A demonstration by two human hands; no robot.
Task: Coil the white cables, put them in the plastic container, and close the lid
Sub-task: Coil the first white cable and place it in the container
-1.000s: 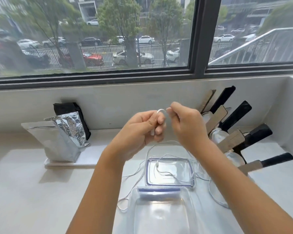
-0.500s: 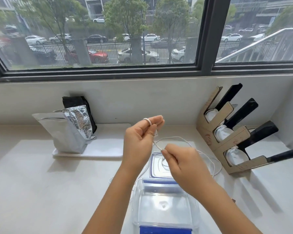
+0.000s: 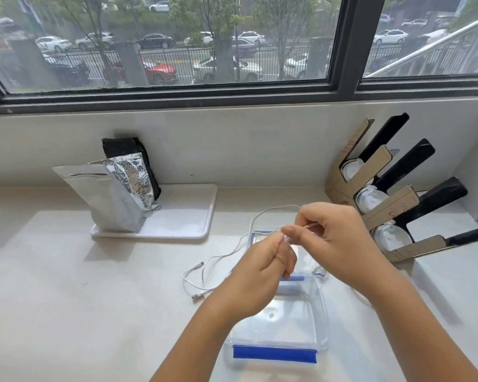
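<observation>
Since half a second ago both hands have dropped and closed together over the clear plastic container. Left hand pinches the thin white cable; right hand grips its strand. Step: coiling, barely started. Next: wind loops; the slack lies loose on the counter beside the lid.

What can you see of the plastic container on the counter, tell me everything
The plastic container is a clear, shallow rectangular tub with blue latch strips at its near and far ends. It sits open and empty on the pale counter below both hands, its lid lying just beyond. The left hand hides its far left corner.
</observation>
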